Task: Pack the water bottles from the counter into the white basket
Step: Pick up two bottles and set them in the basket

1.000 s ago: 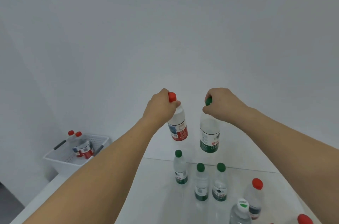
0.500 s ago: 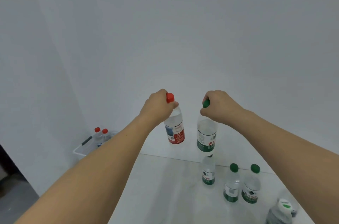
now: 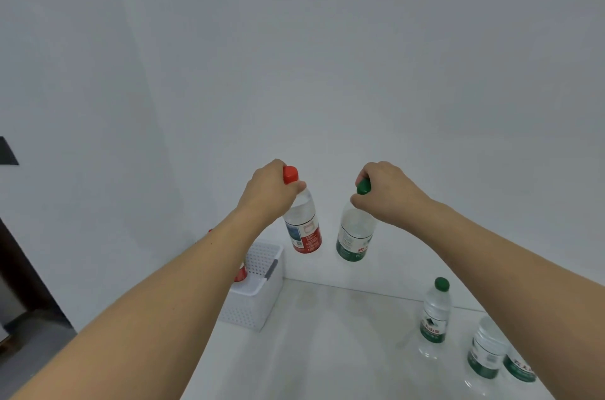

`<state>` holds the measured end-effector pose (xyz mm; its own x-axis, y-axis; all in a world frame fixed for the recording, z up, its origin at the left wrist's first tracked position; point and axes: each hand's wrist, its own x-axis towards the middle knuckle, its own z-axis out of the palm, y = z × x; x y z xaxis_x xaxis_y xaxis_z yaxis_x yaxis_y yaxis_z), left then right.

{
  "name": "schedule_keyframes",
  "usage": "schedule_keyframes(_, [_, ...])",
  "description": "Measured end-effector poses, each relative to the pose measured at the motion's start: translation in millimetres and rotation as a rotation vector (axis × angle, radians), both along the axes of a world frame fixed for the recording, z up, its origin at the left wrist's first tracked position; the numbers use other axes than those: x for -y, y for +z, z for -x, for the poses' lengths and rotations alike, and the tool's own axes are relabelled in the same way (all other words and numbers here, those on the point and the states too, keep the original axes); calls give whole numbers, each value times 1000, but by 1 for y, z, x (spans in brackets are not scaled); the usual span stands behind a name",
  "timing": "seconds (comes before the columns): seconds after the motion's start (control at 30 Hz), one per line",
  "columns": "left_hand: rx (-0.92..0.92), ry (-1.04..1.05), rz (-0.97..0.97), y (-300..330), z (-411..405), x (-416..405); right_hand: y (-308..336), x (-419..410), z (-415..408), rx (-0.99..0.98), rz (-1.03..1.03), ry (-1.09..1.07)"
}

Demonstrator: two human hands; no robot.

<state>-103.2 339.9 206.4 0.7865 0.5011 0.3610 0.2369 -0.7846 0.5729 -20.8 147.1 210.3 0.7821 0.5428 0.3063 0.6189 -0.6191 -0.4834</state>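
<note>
My left hand [image 3: 266, 191] grips the neck of a red-capped water bottle [image 3: 302, 226] with a red label, held in the air. My right hand [image 3: 388, 195] holds a green-capped bottle [image 3: 355, 232] with a green label by its cap, also in the air. Both hang above and to the right of the white basket [image 3: 258, 301], which stands at the counter's left back corner. My left forearm hides most of the basket's inside; a bit of a red-labelled bottle [image 3: 240, 273] shows in it.
Three green-labelled bottles stand on the white counter [image 3: 327, 350] at the right: one with a green cap [image 3: 435, 311] and two partly hidden by my right arm [image 3: 486, 352], [image 3: 520, 367]. A white wall runs behind. Left of the counter the floor drops away.
The view has swung left with both held bottles. The basket now sits much closer, under my left forearm. The standing bottles have slid toward the right edge.
</note>
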Motion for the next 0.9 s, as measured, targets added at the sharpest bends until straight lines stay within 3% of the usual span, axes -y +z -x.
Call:
schedule_keyframes(0.6, [-2, -17, 8, -47, 2, -205, -56, -210, 6, 2, -45, 46])
schedule_keyframes(0.9, [-134, -91, 37, -127, -46, -283, -141, -304, -36, -71, 47, 30])
